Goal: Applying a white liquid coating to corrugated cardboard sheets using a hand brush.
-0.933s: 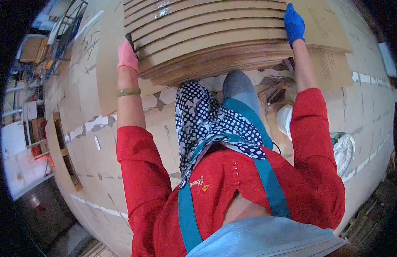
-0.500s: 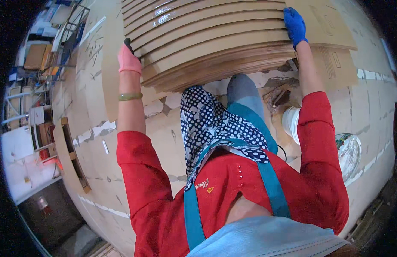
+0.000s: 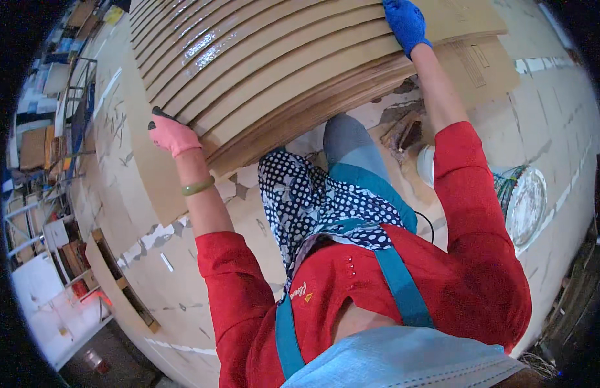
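Note:
A stack of brown cardboard sheets (image 3: 261, 71) lies in front of me, its upper sheets fanned out in overlapping steps with glossy strips on some. My left hand (image 3: 173, 134), in a pink glove with dark fingertips, grips the stack's left edge near its front corner. My right hand (image 3: 406, 27), in a blue glove, holds the right edge farther back. Its fingers partly bend over the side and are partly cut off by the picture's top. Below the fanned sheets, the lower ones sit pressed together.
More flat cardboard (image 3: 484, 61) lies under and right of the stack. A white bucket (image 3: 426, 165) and a white round tub (image 3: 527, 204) stand by my right arm. Metal racks (image 3: 80, 97) and a white panel (image 3: 51, 304) are at the left. The floor has worn patches.
The view has turned, so the stack appears farther left and more slanted. My left hand sits lower in the picture, still at the stack's left edge; the right stays on the right edge.

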A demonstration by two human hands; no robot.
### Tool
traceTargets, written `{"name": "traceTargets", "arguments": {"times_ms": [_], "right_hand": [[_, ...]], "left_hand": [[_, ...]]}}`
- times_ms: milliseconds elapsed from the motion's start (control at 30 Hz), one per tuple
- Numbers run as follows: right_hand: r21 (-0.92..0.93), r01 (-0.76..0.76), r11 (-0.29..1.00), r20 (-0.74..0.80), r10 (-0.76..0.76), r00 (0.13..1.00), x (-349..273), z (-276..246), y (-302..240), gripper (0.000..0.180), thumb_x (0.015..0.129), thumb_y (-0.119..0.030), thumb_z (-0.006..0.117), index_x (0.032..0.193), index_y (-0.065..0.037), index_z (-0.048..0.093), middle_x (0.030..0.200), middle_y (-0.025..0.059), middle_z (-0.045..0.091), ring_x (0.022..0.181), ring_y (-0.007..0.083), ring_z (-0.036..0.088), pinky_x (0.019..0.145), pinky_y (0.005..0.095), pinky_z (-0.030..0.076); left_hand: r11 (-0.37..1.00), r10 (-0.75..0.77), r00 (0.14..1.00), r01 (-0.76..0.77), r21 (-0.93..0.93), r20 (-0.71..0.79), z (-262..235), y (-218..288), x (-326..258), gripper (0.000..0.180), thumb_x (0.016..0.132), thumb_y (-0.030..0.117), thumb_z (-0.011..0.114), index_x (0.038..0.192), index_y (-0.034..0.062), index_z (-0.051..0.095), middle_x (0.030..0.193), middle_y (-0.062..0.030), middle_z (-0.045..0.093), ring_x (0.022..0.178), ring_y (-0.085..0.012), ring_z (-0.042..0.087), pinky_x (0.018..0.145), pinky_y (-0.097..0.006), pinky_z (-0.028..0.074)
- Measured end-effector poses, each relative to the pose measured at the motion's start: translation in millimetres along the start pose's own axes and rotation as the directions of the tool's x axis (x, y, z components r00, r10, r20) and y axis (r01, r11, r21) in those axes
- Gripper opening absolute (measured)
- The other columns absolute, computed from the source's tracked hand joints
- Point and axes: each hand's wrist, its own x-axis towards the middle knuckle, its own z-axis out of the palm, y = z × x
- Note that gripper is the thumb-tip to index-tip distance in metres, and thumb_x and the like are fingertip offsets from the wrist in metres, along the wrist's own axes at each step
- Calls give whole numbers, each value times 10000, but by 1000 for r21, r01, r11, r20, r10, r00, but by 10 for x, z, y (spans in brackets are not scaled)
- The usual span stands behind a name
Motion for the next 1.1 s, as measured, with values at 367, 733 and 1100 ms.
{"name": "traceTargets", "arguments": {"times_ms": [367,733,1100], "right_hand": [[64,-110,992,172,98,980,-33,-235,-187,336,874,-360,507,844,-68,671,855,212,642,830,385,608,757,463,478],[11,161,987,366,-154,918,-234,-647,241,475,872,-443,453,938,-17,654,921,234,640,900,396,599,844,432,457],[-142,196,970,507,-98,856,65,-1118,-81,477,894,-423,437,978,10,619,902,222,648,892,385,605,836,417,465]], "left_hand": [[858,171,985,-156,489,15,-58,-125,46,550,825,440,552,1112,-29,550,1040,-170,604,925,-293,572,786,-412,440],[868,-362,792,92,489,492,-1388,-32,-151,430,913,432,446,1154,85,524,959,-130,593,778,-242,589,635,-347,486],[944,-175,833,294,-153,525,-1144,64,-307,347,920,277,465,1131,10,531,915,-166,600,803,-286,593,701,-363,488]]}}
